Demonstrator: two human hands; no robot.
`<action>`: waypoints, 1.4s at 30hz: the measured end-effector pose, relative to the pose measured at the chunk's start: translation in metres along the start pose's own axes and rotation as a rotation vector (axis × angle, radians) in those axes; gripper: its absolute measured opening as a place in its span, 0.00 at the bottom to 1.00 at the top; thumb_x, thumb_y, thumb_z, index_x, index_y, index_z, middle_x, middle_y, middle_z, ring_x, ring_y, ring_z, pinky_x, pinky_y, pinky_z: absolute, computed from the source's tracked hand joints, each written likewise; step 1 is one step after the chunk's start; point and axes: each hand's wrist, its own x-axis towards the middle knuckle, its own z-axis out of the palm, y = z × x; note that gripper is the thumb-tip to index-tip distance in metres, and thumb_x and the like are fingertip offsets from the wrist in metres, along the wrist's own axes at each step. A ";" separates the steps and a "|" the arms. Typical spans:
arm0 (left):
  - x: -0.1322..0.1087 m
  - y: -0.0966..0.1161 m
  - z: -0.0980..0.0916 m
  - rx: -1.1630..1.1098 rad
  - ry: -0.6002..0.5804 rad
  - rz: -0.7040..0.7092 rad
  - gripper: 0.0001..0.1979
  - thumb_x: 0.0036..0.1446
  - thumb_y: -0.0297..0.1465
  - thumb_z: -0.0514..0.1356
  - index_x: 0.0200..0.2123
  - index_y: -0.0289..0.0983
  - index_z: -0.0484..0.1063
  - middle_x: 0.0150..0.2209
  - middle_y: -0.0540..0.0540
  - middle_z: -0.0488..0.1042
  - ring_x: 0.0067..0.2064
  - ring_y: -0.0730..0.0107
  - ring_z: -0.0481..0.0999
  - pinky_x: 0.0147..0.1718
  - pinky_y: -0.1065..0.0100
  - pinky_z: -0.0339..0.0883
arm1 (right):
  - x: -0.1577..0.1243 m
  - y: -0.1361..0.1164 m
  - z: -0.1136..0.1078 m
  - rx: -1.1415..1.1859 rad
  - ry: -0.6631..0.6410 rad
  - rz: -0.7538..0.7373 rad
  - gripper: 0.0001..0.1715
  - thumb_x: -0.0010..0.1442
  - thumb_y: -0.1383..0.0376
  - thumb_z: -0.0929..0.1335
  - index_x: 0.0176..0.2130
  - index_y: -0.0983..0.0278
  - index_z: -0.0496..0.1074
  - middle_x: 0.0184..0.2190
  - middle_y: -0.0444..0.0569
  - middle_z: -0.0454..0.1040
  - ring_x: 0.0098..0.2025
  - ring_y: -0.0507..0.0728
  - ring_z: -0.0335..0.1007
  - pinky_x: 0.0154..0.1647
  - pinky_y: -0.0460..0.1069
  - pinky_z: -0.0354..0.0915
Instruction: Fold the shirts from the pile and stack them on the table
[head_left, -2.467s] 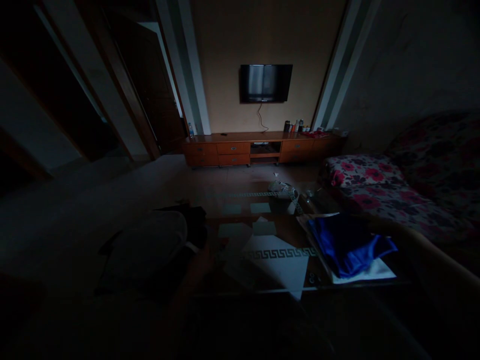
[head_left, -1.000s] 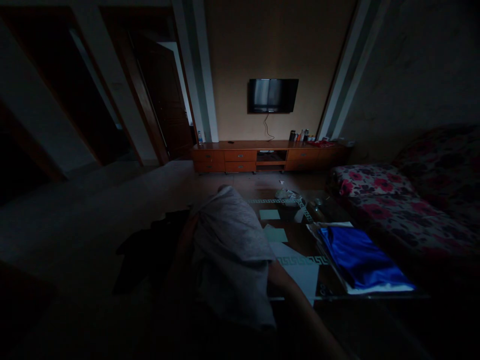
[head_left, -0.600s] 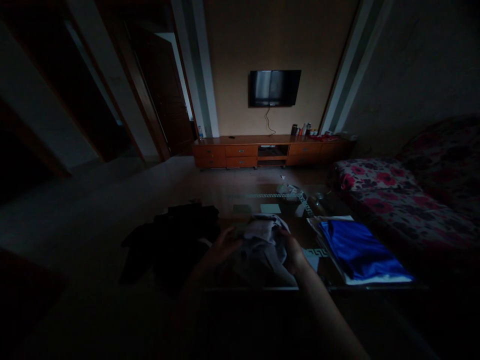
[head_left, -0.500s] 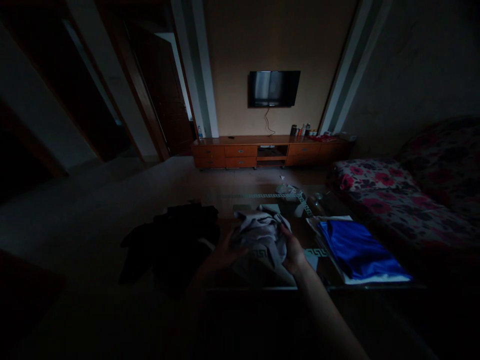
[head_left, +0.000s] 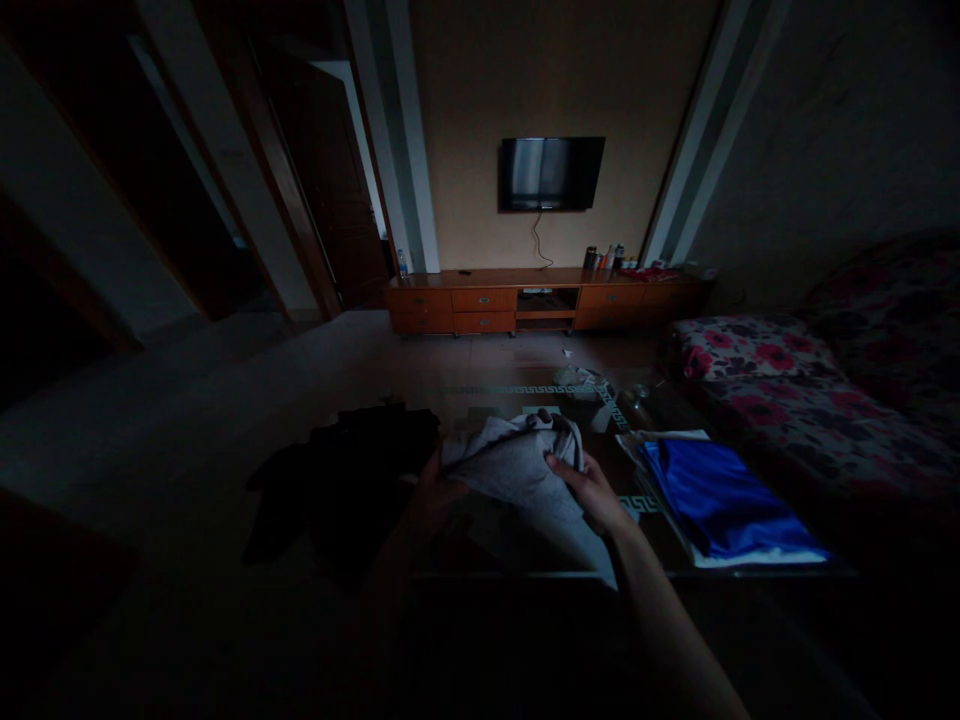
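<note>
Grey cloth [head_left: 517, 465] has spread since earlier, left of blue cloth [head_left: 720, 500]; left hand [head_left: 433, 492] and right hand [head_left: 598, 492] hold its sides. Probably light, floppy: pinch edges.

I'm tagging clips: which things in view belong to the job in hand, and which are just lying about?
Job, apparently: grey cloth, in both hands; likely also dark cloth heap, blue cloth, glass table.
Just about: television, clear bottle, cabinet, floral sofa.

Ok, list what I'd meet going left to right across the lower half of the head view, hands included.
Black clothes → left hand → grey cloth → right hand → blue cloth.
</note>
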 end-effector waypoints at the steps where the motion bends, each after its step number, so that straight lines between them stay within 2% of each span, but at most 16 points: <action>1: 0.003 -0.003 -0.001 -0.055 0.020 0.023 0.52 0.40 0.50 0.73 0.66 0.38 0.63 0.63 0.37 0.72 0.61 0.45 0.73 0.59 0.53 0.70 | 0.002 0.002 -0.005 -0.023 -0.018 -0.024 0.25 0.51 0.48 0.77 0.40 0.63 0.77 0.37 0.48 0.82 0.40 0.61 0.76 0.44 0.52 0.71; 3: 0.012 -0.017 -0.006 -0.089 0.071 0.021 0.50 0.43 0.54 0.70 0.66 0.37 0.64 0.62 0.36 0.73 0.60 0.47 0.75 0.57 0.53 0.71 | 0.008 0.009 -0.017 -0.122 -0.058 -0.044 0.26 0.54 0.46 0.75 0.41 0.64 0.76 0.39 0.50 0.81 0.42 0.61 0.75 0.45 0.52 0.70; 5: 0.024 -0.037 -0.019 0.031 0.137 -0.078 0.43 0.51 0.54 0.66 0.63 0.35 0.67 0.60 0.35 0.75 0.58 0.50 0.77 0.54 0.55 0.73 | 0.015 0.019 -0.030 -0.390 -0.028 0.037 0.26 0.57 0.45 0.72 0.42 0.64 0.77 0.40 0.50 0.80 0.44 0.62 0.75 0.47 0.53 0.70; 8: 0.036 -0.065 -0.048 0.461 0.237 -0.334 0.29 0.58 0.47 0.63 0.54 0.30 0.75 0.52 0.34 0.80 0.52 0.53 0.81 0.47 0.61 0.75 | 0.022 0.034 -0.051 -0.833 0.159 0.269 0.22 0.56 0.50 0.72 0.42 0.63 0.78 0.42 0.53 0.80 0.50 0.67 0.75 0.51 0.57 0.69; 11: 0.040 -0.076 -0.074 0.648 0.289 -0.430 0.22 0.62 0.42 0.60 0.45 0.28 0.78 0.45 0.31 0.82 0.48 0.50 0.82 0.40 0.62 0.75 | 0.027 0.048 -0.066 -0.988 0.340 0.401 0.28 0.55 0.56 0.72 0.53 0.67 0.75 0.53 0.67 0.74 0.60 0.78 0.66 0.56 0.70 0.64; 14: 0.038 -0.071 -0.084 0.720 0.290 -0.414 0.21 0.64 0.42 0.57 0.41 0.30 0.79 0.42 0.34 0.83 0.45 0.51 0.83 0.38 0.64 0.73 | 0.033 0.060 -0.065 -1.173 0.474 0.316 0.35 0.59 0.60 0.67 0.63 0.68 0.66 0.63 0.71 0.63 0.67 0.80 0.55 0.61 0.77 0.55; 16: 0.036 -0.066 -0.081 0.773 0.277 -0.377 0.19 0.64 0.42 0.58 0.40 0.31 0.80 0.42 0.36 0.83 0.46 0.52 0.83 0.39 0.65 0.72 | 0.038 0.067 -0.054 -1.205 0.375 0.127 0.33 0.61 0.60 0.66 0.64 0.63 0.65 0.63 0.65 0.64 0.67 0.74 0.56 0.65 0.73 0.54; 20: 0.030 -0.061 -0.055 0.837 0.192 -0.202 0.19 0.56 0.38 0.65 0.48 0.32 0.78 0.48 0.38 0.82 0.50 0.55 0.81 0.45 0.66 0.71 | 0.039 0.079 -0.015 -0.809 -0.016 -0.171 0.41 0.57 0.56 0.70 0.66 0.60 0.62 0.61 0.55 0.68 0.62 0.64 0.65 0.66 0.60 0.60; 23: 0.024 -0.059 -0.037 0.724 0.023 -0.111 0.27 0.48 0.35 0.70 0.52 0.34 0.76 0.52 0.40 0.81 0.50 0.57 0.80 0.46 0.67 0.71 | 0.035 0.085 0.016 -0.464 -0.151 -0.142 0.45 0.58 0.52 0.71 0.69 0.58 0.58 0.57 0.51 0.72 0.57 0.62 0.71 0.61 0.58 0.65; 27: 0.012 -0.054 -0.032 0.774 -0.322 -0.227 0.19 0.52 0.47 0.66 0.35 0.36 0.80 0.34 0.48 0.81 0.34 0.64 0.78 0.32 0.71 0.68 | 0.035 0.094 0.033 -0.253 0.091 0.082 0.38 0.50 0.48 0.75 0.56 0.60 0.69 0.38 0.46 0.79 0.41 0.61 0.76 0.43 0.54 0.72; 29: 0.005 -0.048 -0.032 0.864 -0.503 -0.290 0.24 0.55 0.53 0.61 0.24 0.37 0.76 0.23 0.51 0.74 0.26 0.70 0.71 0.25 0.72 0.61 | 0.038 0.096 0.029 -0.257 0.177 0.117 0.28 0.44 0.50 0.76 0.42 0.62 0.74 0.28 0.43 0.77 0.34 0.59 0.74 0.36 0.52 0.70; 31: -0.003 -0.041 -0.028 0.906 -0.666 -0.326 0.27 0.54 0.55 0.60 0.17 0.38 0.72 0.17 0.53 0.67 0.22 0.73 0.65 0.22 0.72 0.58 | 0.041 0.092 0.019 -0.236 0.175 0.119 0.20 0.46 0.50 0.73 0.31 0.61 0.71 0.21 0.41 0.72 0.29 0.57 0.70 0.32 0.50 0.66; 35: -0.020 -0.023 -0.006 0.749 -0.908 -0.363 0.23 0.48 0.56 0.66 0.22 0.42 0.78 0.19 0.52 0.73 0.26 0.66 0.72 0.27 0.69 0.66 | 0.042 0.067 0.005 -0.130 0.152 0.078 0.16 0.52 0.49 0.69 0.30 0.58 0.70 0.24 0.42 0.76 0.31 0.58 0.72 0.34 0.51 0.67; 38: -0.026 -0.006 0.008 0.676 -0.946 -0.360 0.23 0.46 0.55 0.69 0.31 0.42 0.82 0.27 0.49 0.80 0.32 0.61 0.77 0.32 0.66 0.70 | 0.033 0.043 0.006 0.100 0.065 0.087 0.14 0.52 0.52 0.70 0.36 0.56 0.72 0.33 0.43 0.80 0.39 0.61 0.76 0.42 0.53 0.70; 40: -0.026 0.008 0.011 0.655 -0.918 -0.345 0.25 0.52 0.56 0.65 0.35 0.40 0.82 0.31 0.46 0.82 0.33 0.60 0.79 0.34 0.64 0.71 | 0.021 0.026 0.011 0.252 -0.018 0.114 0.16 0.51 0.55 0.72 0.40 0.57 0.74 0.36 0.44 0.82 0.42 0.62 0.77 0.46 0.54 0.70; 42: -0.021 0.023 0.009 0.617 -0.710 -0.234 0.25 0.60 0.54 0.59 0.39 0.38 0.82 0.35 0.43 0.82 0.35 0.60 0.80 0.37 0.63 0.72 | 0.007 0.006 0.017 0.327 -0.096 0.132 0.17 0.52 0.56 0.72 0.42 0.56 0.75 0.38 0.45 0.82 0.44 0.62 0.78 0.48 0.55 0.70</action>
